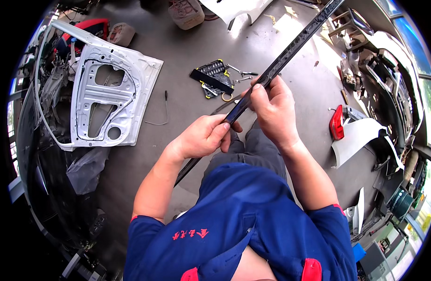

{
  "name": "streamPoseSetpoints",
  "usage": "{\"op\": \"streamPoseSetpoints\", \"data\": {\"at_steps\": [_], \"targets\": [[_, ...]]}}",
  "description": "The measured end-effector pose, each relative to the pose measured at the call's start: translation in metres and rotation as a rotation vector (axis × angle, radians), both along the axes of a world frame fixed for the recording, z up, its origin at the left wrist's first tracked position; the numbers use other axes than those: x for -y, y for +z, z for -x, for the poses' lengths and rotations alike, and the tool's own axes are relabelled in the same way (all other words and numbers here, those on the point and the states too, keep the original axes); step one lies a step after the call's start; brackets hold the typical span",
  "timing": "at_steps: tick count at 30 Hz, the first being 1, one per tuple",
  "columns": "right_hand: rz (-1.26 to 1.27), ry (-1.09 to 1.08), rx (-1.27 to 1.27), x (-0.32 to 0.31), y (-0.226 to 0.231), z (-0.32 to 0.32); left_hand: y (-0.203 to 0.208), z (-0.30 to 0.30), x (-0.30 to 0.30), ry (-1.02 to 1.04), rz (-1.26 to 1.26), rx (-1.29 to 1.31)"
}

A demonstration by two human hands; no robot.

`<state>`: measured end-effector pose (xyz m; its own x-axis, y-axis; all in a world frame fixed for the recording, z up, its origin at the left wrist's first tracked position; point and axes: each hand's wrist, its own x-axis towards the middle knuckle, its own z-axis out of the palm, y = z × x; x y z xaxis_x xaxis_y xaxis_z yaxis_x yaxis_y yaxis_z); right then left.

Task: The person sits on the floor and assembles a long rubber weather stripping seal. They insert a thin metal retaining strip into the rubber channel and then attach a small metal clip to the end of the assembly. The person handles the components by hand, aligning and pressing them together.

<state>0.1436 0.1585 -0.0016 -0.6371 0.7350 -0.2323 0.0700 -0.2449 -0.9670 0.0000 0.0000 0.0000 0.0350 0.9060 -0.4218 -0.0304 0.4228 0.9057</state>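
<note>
A long, narrow black trim strip runs slantwise in front of me, from low on the left up to the far right. My left hand is closed around its lower part, thumb on top. Farther up the strip, my right hand grips it with thumb and fingers. A thinner dark strand curves out beside the strip, between my hands; I cannot tell whether it is joined to it. Beyond my hands, an open tool case lies on the floor with a flat black bar across it.
A bare white car door shell lies at the left. Wrenches, a tape ring and a thin wire tool are on the floor. At right are a red tail light, a white fender and piled car parts.
</note>
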Motion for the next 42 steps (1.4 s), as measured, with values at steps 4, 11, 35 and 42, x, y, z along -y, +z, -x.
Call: {"op": "streamPoseSetpoints", "data": {"at_steps": [4,11,35,42], "targets": [[0.193,0.153,-0.133,-0.022,-0.022,-0.024,-0.015,0.005,-0.015,-0.047,0.204,0.115],[0.234,0.002,-0.058,-0.033,-0.094,-0.044,-0.063,-0.008,-0.056,-0.192,0.326,0.140],[0.391,-0.746,-0.142,0.020,-0.258,0.056,-0.310,0.160,-0.026,-0.491,0.328,0.160],[0.460,-0.734,0.050,0.049,-0.428,0.092,-0.461,0.142,0.056,-0.446,0.274,-0.212]]}}
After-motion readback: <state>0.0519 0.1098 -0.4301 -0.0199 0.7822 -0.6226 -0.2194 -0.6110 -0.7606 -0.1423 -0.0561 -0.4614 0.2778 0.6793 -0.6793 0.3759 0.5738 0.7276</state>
